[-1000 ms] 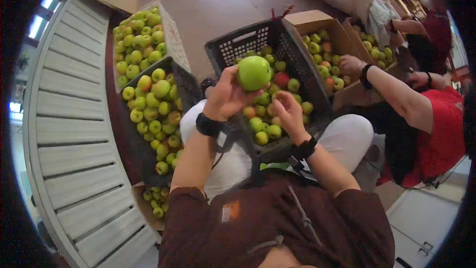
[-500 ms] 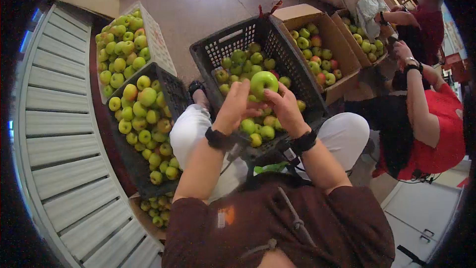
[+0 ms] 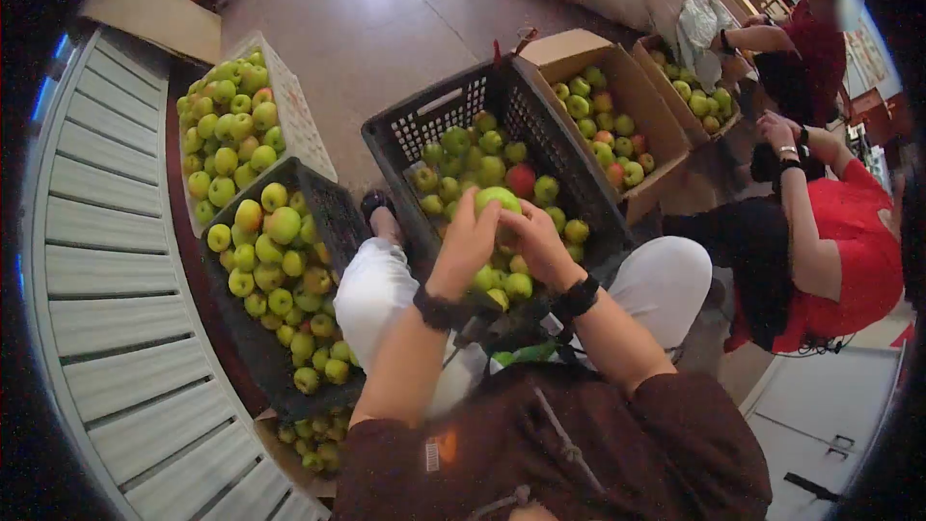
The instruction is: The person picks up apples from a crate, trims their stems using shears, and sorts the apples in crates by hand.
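Observation:
A green apple (image 3: pixel 498 199) is held up between my two hands, above the dark plastic crate (image 3: pixel 391 148) that stands before my knees. My left hand (image 3: pixel 467 243) closes round the apple's left side. From the right, my right hand (image 3: pixel 536 241) wraps it, with its fingers against the fruit. The apple's lower part is hidden by my fingers. Below lie many green apples in the crate, with a red apple (image 3: pixel 521 180) among them.
On my left stand a dark crate (image 3: pixel 318 195) and a white crate (image 3: pixel 307 121) heaped with apples, beside a slatted white surface (image 3: pixel 116 270). Cardboard boxes of apples (image 3: pixel 666 121) stand to the right. Another person in red (image 3: pixel 849 232) sits nearby, and one more (image 3: pixel 820 68) is beyond.
My hands have drawn closer together and lower round the apple, covering more of it. The view has shifted slightly.

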`<state>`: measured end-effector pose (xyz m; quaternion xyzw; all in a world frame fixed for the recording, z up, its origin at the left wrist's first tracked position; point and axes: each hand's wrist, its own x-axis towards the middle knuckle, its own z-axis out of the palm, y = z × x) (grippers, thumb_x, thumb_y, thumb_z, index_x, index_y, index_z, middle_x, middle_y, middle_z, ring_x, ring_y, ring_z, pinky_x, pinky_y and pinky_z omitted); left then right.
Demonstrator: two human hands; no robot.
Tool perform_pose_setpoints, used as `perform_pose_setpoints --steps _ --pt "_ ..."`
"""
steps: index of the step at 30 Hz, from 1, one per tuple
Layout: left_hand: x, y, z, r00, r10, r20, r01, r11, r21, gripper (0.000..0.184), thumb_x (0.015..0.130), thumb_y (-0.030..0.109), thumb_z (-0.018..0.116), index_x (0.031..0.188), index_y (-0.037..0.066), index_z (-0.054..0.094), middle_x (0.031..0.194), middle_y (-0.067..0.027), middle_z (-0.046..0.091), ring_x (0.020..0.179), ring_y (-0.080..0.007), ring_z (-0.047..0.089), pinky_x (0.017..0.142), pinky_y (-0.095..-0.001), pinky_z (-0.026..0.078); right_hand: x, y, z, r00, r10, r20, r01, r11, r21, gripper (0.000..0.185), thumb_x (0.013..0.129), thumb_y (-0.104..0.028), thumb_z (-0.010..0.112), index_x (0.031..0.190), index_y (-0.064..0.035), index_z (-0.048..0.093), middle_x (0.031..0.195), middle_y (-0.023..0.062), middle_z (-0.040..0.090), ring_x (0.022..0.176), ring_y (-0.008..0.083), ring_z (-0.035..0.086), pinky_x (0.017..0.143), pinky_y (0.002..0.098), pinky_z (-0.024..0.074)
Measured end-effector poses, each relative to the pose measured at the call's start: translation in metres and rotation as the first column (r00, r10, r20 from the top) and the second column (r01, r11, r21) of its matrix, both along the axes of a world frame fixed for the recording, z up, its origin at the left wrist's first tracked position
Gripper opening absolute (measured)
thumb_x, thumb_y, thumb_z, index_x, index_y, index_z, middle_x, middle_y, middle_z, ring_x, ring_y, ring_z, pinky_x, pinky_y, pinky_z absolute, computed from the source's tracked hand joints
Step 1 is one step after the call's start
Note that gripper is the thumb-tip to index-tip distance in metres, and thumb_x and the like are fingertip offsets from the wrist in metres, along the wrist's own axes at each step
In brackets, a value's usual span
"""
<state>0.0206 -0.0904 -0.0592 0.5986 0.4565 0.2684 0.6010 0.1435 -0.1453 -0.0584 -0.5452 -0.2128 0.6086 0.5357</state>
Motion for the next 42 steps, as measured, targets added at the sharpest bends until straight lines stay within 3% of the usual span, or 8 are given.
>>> perform_pose_setpoints --steps 4,9,12,17,23,29,33,42 --pt "-0.012 0.014 -0.009 0.96 0.213 0.18 -0.224 0.973 0.046 0.038 0.092 0.027 0.048 0.121 0.002 0.044 0.109 -0.0096 0.054 0.099 -0.0172 0.053 0.082 -0.0286 0.044 0.004 0.011 -0.001 0.993 -0.041 0.107 0.036 0.998 0.053 0.033 0.079 -0.022 0.061 0.105 -0.0011 0.056 0.092 0.0029 0.06 0.075 0.0101 0.056 0.066 0.0251 0.0466" --pt "-0.029 0.025 0.042 0.696 0.546 0.465 -0.393 0.833 -0.389 0.024 0.092 0.023 0.047 0.106 0.004 0.048 0.104 -0.007 0.054 0.099 -0.0194 0.052 0.079 -0.0354 0.043 0.038 0.026 -0.072 0.963 0.086 0.255 -0.049 0.988 -0.149 0.042 0.071 -0.014 0.061 0.11 0.0001 0.051 0.097 0.0074 0.057 0.081 0.0163 0.057 0.069 0.0312 0.0483" --pt "-0.033 0.03 0.042 0.656 0.565 0.5 -0.397 0.822 -0.408 0.023 0.092 0.023 0.046 0.105 0.004 0.047 0.103 -0.0077 0.054 0.1 -0.0207 0.052 0.08 -0.0368 0.042 0.044 0.033 -0.143 0.751 0.355 0.557 -0.18 0.922 -0.344 0.044 0.068 -0.01 0.063 0.108 0.0021 0.051 0.097 0.0097 0.057 0.082 0.0192 0.057 0.069 0.0335 0.0487" --pt "-0.036 0.034 0.049 0.601 0.585 0.544 -0.381 0.809 -0.448 0.023 0.092 0.023 0.046 0.104 0.003 0.047 0.102 -0.0092 0.054 0.099 -0.0216 0.053 0.08 -0.0373 0.043 0.025 0.025 -0.148 0.544 0.65 0.53 -0.296 0.74 -0.604 0.047 0.061 -0.025 0.073 0.09 0.0086 0.058 0.085 0.0183 0.062 0.078 0.0274 0.061 0.071 0.0371 0.0493" --pt "-0.036 0.038 0.048 0.608 0.594 0.526 -0.397 0.802 -0.446 0.022 0.092 0.024 0.046 0.101 0.004 0.047 0.101 -0.0099 0.056 0.097 -0.0227 0.054 0.079 -0.0377 0.043 0.021 0.017 -0.188 0.191 0.738 0.647 -0.318 0.67 -0.67 0.06 0.061 -0.037 0.074 0.096 0.0089 0.058 0.094 0.024 0.061 0.088 0.0344 0.06 0.075 0.0384 0.0484" --pt "-0.035 0.04 0.047 0.63 0.58 0.517 -0.387 0.811 -0.439 0.022 0.091 0.024 0.045 0.1 0.003 0.048 0.101 -0.0102 0.056 0.096 -0.023 0.055 0.078 -0.0386 0.044 0.032 0.011 -0.181 0.188 0.684 0.705 -0.284 0.725 -0.627 0.054 0.071 -0.038 0.065 0.102 0.0055 0.058 0.095 0.0235 0.061 0.09 0.034 0.06 0.079 0.0392 0.0469" --pt "-0.034 0.042 0.041 0.656 0.55 0.516 -0.385 0.833 -0.398 0.02 0.092 0.021 0.044 0.099 0.003 0.048 0.101 -0.0104 0.056 0.097 -0.0222 0.055 0.077 -0.0369 0.045 0.038 -0.01 -0.155 0.377 0.712 0.593 -0.46 0.699 -0.547 0.046 0.076 -0.035 0.059 0.098 0.0053 0.058 0.093 0.0237 0.062 0.088 0.0366 0.059 0.077 0.0418 0.0463" --pt "-0.033 0.042 0.03 0.745 0.464 0.479 -0.366 0.885 -0.288 0.019 0.093 0.02 0.043 0.09 0.002 0.05 0.092 -0.0089 0.058 0.09 -0.0193 0.059 0.072 -0.0308 0.047 -0.038 -0.106 -0.082 0.197 0.517 0.833 -0.489 0.788 -0.374 0.026 0.081 -0.029 0.052 0.086 -0.0039 0.056 0.084 0.0189 0.061 0.076 0.0369 0.059 0.067 0.0474 0.0473"
